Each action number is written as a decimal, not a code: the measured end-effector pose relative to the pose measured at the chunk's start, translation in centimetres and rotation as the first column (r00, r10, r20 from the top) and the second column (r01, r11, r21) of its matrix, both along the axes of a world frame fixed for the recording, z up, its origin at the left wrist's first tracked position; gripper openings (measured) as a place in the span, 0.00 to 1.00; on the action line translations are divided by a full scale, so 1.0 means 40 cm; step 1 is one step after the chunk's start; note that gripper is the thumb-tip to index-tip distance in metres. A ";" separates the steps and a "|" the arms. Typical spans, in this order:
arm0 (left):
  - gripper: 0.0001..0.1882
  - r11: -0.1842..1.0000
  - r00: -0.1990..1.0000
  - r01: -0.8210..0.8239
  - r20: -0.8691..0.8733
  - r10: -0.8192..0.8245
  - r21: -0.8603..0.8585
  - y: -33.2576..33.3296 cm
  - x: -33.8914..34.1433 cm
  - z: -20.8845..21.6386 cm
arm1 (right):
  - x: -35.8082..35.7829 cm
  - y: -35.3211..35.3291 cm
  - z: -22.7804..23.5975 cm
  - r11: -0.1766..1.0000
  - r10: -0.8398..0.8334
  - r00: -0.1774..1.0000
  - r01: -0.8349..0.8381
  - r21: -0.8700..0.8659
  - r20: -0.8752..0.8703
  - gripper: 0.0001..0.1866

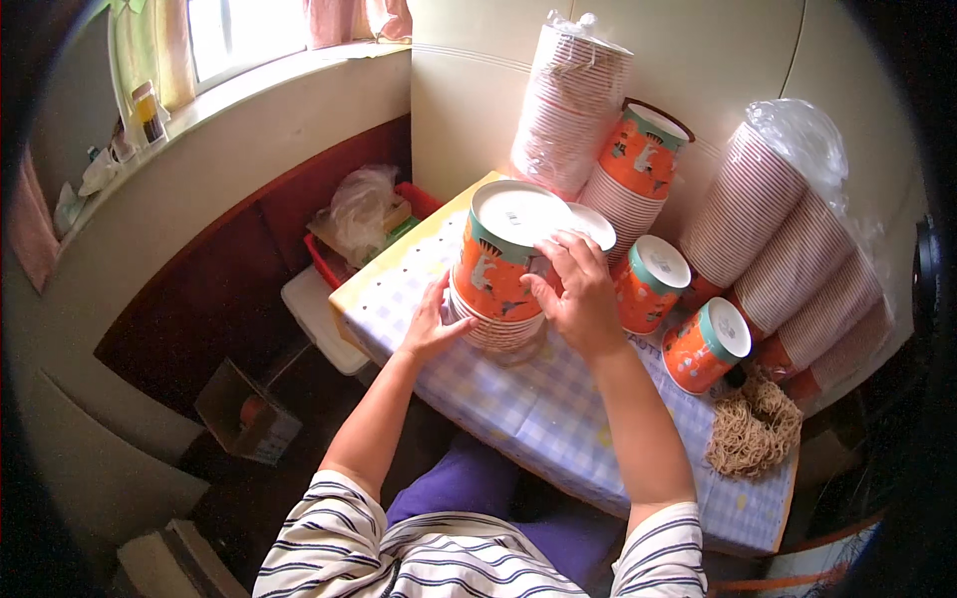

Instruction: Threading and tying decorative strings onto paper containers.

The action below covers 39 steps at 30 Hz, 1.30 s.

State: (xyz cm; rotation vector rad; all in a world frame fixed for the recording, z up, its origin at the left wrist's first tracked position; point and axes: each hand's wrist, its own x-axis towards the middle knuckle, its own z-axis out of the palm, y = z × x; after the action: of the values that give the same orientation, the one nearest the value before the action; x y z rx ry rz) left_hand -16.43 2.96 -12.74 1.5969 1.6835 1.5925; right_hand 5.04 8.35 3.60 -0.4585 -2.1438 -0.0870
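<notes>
In front of me on the table stands a stack of upside-down paper tubs (497,334). Its top tub is orange with a green band and animal drawings (493,274), and a round white base faces up. My left hand (436,324) grips the stack's left side low down, at the rims, thumb stretched across the front. My right hand (576,289) clasps the right side of the top tub, its fingers near the upper edge and its thumb on the printed wall. Part of another white tub base (595,227) shows behind my right hand.
Two shorter orange tub stacks (650,289) (706,347) stand to the right. Tall plastic-wrapped tub stacks (570,110) (748,204) line the wall. A coil of tan cord (755,429) lies on the checked tablecloth (518,404). Left of the table are a red basket (417,202) and an open carton (246,414).
</notes>
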 end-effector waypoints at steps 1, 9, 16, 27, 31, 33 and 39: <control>0.52 1.000 1.000 0.009 -0.004 -0.009 0.013 0.000 0.002 0.000 | -0.007 0.014 -0.004 1.000 0.014 1.000 -0.014 -0.011 -0.001 0.17; 0.52 0.999 1.000 0.010 -0.028 -0.009 0.037 0.002 -0.001 -0.001 | -0.048 0.038 0.005 0.985 0.059 0.995 -0.071 -0.160 -0.076 0.07; 0.51 1.000 1.000 0.005 0.009 -0.005 0.015 -0.001 0.006 0.011 | -0.066 0.030 0.016 0.988 0.012 0.997 -0.024 -0.151 -0.078 0.08; 0.51 1.000 1.000 -0.001 0.023 0.001 0.030 -0.003 0.011 0.009 | -0.068 0.019 0.021 0.982 -0.016 0.995 -0.002 -0.187 -0.095 0.08; 0.51 1.000 1.000 -0.003 0.027 0.002 0.021 -0.003 0.008 0.006 | -0.066 0.022 0.017 0.990 -0.001 0.994 -0.015 -0.142 -0.109 0.05; 0.51 1.000 1.000 0.007 0.026 -0.008 0.027 -0.003 0.008 0.009 | -0.066 0.021 0.015 0.990 0.007 0.995 -0.021 -0.137 -0.103 0.05; 0.50 1.000 1.000 0.001 0.025 -0.001 0.011 -0.006 0.011 0.014 | -0.062 0.018 0.015 0.991 0.005 0.996 -0.017 -0.132 -0.091 0.04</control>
State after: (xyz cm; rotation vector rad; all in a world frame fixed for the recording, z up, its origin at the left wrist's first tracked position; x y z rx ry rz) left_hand -15.98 2.73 -12.16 1.5758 1.6637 1.6178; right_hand 2.54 9.06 4.20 -0.5177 -2.0708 0.0814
